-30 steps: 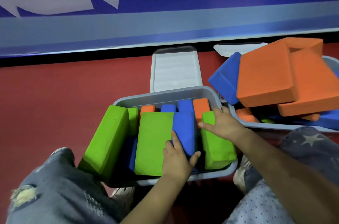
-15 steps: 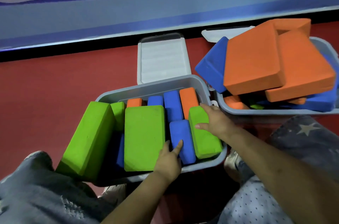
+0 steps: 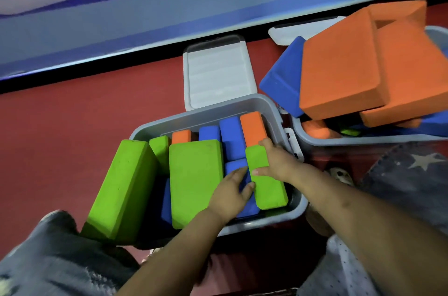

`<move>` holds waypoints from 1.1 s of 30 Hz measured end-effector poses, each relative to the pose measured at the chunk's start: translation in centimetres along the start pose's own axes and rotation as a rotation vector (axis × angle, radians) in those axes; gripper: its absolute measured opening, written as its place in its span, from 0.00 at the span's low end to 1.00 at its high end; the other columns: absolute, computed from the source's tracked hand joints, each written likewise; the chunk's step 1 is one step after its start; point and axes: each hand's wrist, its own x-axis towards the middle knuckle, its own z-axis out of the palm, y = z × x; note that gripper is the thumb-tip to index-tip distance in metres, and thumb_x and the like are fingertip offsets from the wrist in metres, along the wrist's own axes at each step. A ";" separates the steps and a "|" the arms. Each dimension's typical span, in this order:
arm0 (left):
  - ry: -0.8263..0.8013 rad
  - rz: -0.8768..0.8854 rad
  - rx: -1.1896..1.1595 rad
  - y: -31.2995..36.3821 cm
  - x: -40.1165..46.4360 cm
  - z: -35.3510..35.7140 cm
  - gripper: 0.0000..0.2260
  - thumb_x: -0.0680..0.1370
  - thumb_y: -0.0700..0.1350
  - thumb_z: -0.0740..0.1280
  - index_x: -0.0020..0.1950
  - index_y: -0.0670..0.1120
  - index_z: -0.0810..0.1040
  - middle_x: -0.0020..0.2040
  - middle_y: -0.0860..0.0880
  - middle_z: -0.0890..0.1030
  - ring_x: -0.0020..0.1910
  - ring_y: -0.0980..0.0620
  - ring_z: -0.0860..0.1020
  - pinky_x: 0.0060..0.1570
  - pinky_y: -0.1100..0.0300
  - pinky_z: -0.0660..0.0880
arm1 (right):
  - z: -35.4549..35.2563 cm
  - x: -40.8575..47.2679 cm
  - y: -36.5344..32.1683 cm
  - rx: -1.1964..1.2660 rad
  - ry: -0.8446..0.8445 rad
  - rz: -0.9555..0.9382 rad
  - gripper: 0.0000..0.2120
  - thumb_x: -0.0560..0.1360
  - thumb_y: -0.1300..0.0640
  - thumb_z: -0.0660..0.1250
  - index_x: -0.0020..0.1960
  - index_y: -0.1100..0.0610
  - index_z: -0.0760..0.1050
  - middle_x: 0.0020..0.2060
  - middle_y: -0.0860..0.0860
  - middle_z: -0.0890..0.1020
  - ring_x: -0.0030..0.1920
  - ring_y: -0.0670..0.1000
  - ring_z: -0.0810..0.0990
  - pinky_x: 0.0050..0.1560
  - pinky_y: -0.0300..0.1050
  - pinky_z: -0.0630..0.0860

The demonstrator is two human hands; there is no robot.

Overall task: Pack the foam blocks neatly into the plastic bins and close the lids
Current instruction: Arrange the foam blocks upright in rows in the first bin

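Note:
A grey plastic bin [image 3: 201, 111] in front of me holds green, blue and orange foam blocks standing side by side. My left hand [image 3: 230, 196] presses a low blue block [image 3: 236, 167] with straight fingers, between a wide green block [image 3: 194, 179] and a narrow green block [image 3: 269, 191]. My right hand [image 3: 278, 162] grips the far end of the narrow green block, thumb across its top face. A large green block [image 3: 121, 189] leans out over the bin's left rim. The bin's white lid [image 3: 218, 75] lies open behind it.
A second grey bin [image 3: 339, 141] at the right is heaped with big orange blocks [image 3: 339, 72] and a blue block [image 3: 281, 79] that stick out above its rim; its lid [image 3: 303, 29] lies behind. Red floor spreads to the left. My knees frame the bottom.
The blue block has sunk lower between the green blocks under my left hand. My right hand has slid further onto the narrow green block.

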 end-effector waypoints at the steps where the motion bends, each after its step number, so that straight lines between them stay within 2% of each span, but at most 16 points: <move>1: -0.022 -0.035 -0.126 0.6 -0.1 0.0 0.28 0.79 0.55 0.60 0.76 0.46 0.61 0.71 0.47 0.71 0.70 0.50 0.69 0.63 0.68 0.61 | -0.3 0.0 0.4 0.012 0.002 -0.011 0.39 0.67 0.48 0.76 0.69 0.55 0.57 0.64 0.62 0.70 0.62 0.60 0.73 0.60 0.49 0.71; 4: -0.151 -0.110 -0.167 1.5 -0.1 1.1 0.32 0.80 0.51 0.62 0.78 0.52 0.48 0.67 0.45 0.76 0.66 0.47 0.74 0.58 0.64 0.69 | -1.3 -0.2 1.5 0.067 0.013 -0.035 0.39 0.68 0.49 0.76 0.70 0.53 0.58 0.64 0.58 0.73 0.62 0.56 0.74 0.57 0.46 0.72; 6: -0.148 -0.132 -0.158 1.8 -0.2 1.7 0.33 0.80 0.53 0.62 0.78 0.55 0.44 0.69 0.45 0.73 0.68 0.46 0.72 0.58 0.63 0.68 | -1.9 -0.1 2.1 0.094 -0.002 -0.020 0.38 0.69 0.51 0.75 0.71 0.51 0.57 0.63 0.57 0.73 0.57 0.56 0.77 0.49 0.47 0.75; 7: -0.117 -0.128 -0.141 1.6 -0.1 2.0 0.34 0.79 0.55 0.62 0.77 0.57 0.42 0.71 0.45 0.70 0.70 0.45 0.69 0.62 0.62 0.66 | -2.1 0.0 2.2 0.103 -0.053 -0.005 0.39 0.70 0.53 0.75 0.73 0.48 0.55 0.61 0.57 0.74 0.54 0.56 0.78 0.45 0.49 0.77; 10: -0.097 -0.167 0.073 0.6 -0.1 1.4 0.35 0.76 0.64 0.61 0.75 0.64 0.43 0.79 0.45 0.51 0.77 0.44 0.52 0.72 0.44 0.56 | -2.0 -0.3 2.3 0.083 -0.277 0.029 0.51 0.70 0.59 0.74 0.75 0.40 0.40 0.53 0.57 0.76 0.44 0.54 0.79 0.40 0.48 0.81; 12: -0.112 -0.209 0.145 0.5 -0.3 1.0 0.33 0.77 0.63 0.61 0.75 0.66 0.46 0.79 0.48 0.40 0.78 0.45 0.45 0.71 0.38 0.51 | -1.4 -0.4 2.4 0.087 -0.313 0.038 0.54 0.71 0.60 0.74 0.73 0.36 0.34 0.42 0.53 0.75 0.38 0.52 0.78 0.39 0.46 0.81; 13: -0.099 -0.213 0.157 0.6 -0.5 0.8 0.33 0.77 0.62 0.62 0.75 0.67 0.45 0.78 0.49 0.36 0.78 0.45 0.44 0.70 0.37 0.50 | -1.1 -0.3 2.4 0.089 -0.312 0.037 0.54 0.71 0.59 0.74 0.73 0.34 0.33 0.39 0.52 0.74 0.37 0.51 0.78 0.39 0.45 0.81; 14: -0.076 -0.213 0.159 0.9 -0.6 0.9 0.34 0.77 0.61 0.63 0.74 0.68 0.43 0.77 0.49 0.34 0.78 0.45 0.43 0.70 0.36 0.49 | -0.9 -0.1 2.6 0.085 -0.311 0.036 0.55 0.71 0.59 0.74 0.72 0.33 0.33 0.41 0.52 0.76 0.37 0.52 0.79 0.41 0.46 0.81; 17: -0.072 -0.165 0.230 1.3 -0.3 0.9 0.34 0.77 0.58 0.63 0.73 0.71 0.42 0.76 0.52 0.30 0.77 0.43 0.37 0.69 0.33 0.45 | -0.5 0.4 3.0 0.129 -0.311 0.037 0.54 0.71 0.59 0.74 0.71 0.31 0.34 0.53 0.57 0.78 0.44 0.55 0.81 0.45 0.51 0.82; 19: -0.115 -0.137 0.277 1.5 0.5 0.7 0.33 0.78 0.59 0.62 0.72 0.72 0.42 0.76 0.53 0.30 0.76 0.42 0.35 0.69 0.32 0.44 | -0.7 0.5 3.7 0.160 -0.309 0.049 0.54 0.71 0.59 0.73 0.71 0.29 0.35 0.59 0.54 0.74 0.45 0.53 0.80 0.42 0.47 0.82; 21: -0.167 -0.134 0.317 1.9 1.4 0.7 0.33 0.77 0.60 0.62 0.71 0.73 0.41 0.76 0.53 0.29 0.75 0.42 0.33 0.69 0.30 0.43 | -0.7 0.6 4.5 0.187 -0.291 0.066 0.53 0.71 0.59 0.73 0.70 0.28 0.35 0.60 0.51 0.71 0.44 0.52 0.79 0.39 0.43 0.80; 24: -0.226 -0.163 0.368 2.2 2.1 1.3 0.33 0.77 0.61 0.61 0.70 0.73 0.38 0.76 0.52 0.29 0.74 0.41 0.31 0.67 0.28 0.41 | -0.1 0.8 5.3 0.160 -0.246 0.071 0.54 0.70 0.58 0.74 0.69 0.27 0.34 0.62 0.56 0.75 0.45 0.53 0.73 0.34 0.38 0.76; 25: -0.225 -0.170 0.386 2.1 2.2 1.5 0.33 0.77 0.62 0.61 0.70 0.73 0.38 0.76 0.52 0.29 0.74 0.41 0.30 0.66 0.28 0.41 | 0.2 1.0 5.5 0.160 -0.239 0.064 0.54 0.70 0.58 0.74 0.69 0.27 0.34 0.63 0.57 0.75 0.47 0.53 0.70 0.33 0.38 0.76; 27: -0.229 -0.192 0.416 1.9 2.2 1.6 0.33 0.77 0.62 0.61 0.71 0.73 0.38 0.76 0.51 0.30 0.74 0.41 0.30 0.66 0.27 0.41 | 0.6 1.2 5.5 0.174 -0.241 0.051 0.54 0.70 0.59 0.74 0.69 0.27 0.35 0.62 0.59 0.74 0.43 0.52 0.72 0.33 0.40 0.76; 30: -0.271 -0.209 0.454 1.5 2.6 0.8 0.34 0.77 0.63 0.61 0.72 0.72 0.38 0.77 0.50 0.32 0.75 0.42 0.31 0.66 0.27 0.41 | 0.8 1.5 4.9 0.124 -0.258 0.058 0.54 0.70 0.59 0.74 0.69 0.28 0.34 0.58 0.59 0.77 0.37 0.51 0.76 0.39 0.45 0.80; 33: -0.325 -0.167 0.423 1.4 2.7 -1.2 0.32 0.76 0.64 0.61 0.73 0.71 0.44 0.77 0.49 0.33 0.76 0.42 0.34 0.67 0.28 0.43 | 1.0 1.1 3.6 0.026 -0.202 0.063 0.55 0.69 0.58 0.75 0.73 0.33 0.36 0.67 0.57 0.72 0.49 0.54 0.80 0.51 0.51 0.80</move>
